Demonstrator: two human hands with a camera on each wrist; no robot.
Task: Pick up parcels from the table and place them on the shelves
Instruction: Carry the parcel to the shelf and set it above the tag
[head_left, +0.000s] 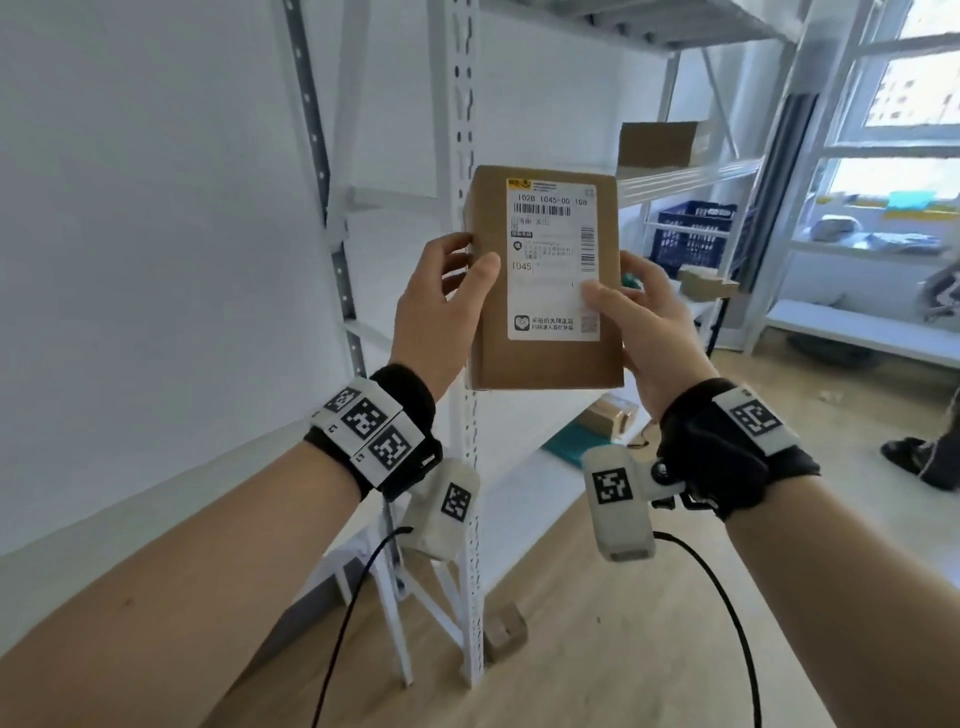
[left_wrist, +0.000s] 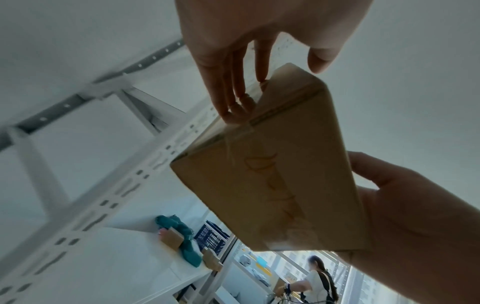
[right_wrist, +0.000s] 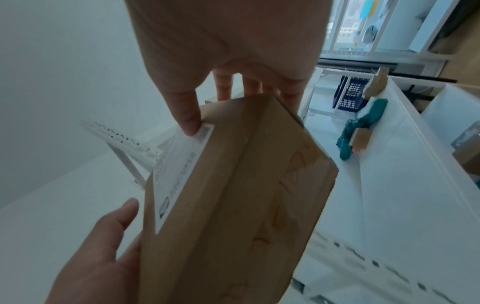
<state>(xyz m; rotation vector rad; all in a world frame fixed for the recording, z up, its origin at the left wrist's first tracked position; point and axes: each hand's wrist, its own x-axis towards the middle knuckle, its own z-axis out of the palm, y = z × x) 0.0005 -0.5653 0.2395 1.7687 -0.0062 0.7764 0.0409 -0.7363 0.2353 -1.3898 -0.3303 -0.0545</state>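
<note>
The left hand (head_left: 441, 306) and right hand (head_left: 641, 332) are gripping the parcel (head_left: 545, 280) between them, thumbs pressing the labelled face and fingers curling behind, and are holding it upright in the air before the white shelving upright (head_left: 462, 130). The head view is showing the shipping label (head_left: 553, 260). The left wrist view is showing the taped plain side (left_wrist: 272, 185); the right wrist view is showing a teal bag (right_wrist: 363, 127) lying on a shelf (right_wrist: 389, 185).

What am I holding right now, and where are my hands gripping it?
A cardboard parcel, held upright by its two long side edges: left hand on the left edge, right hand on the right.
</note>
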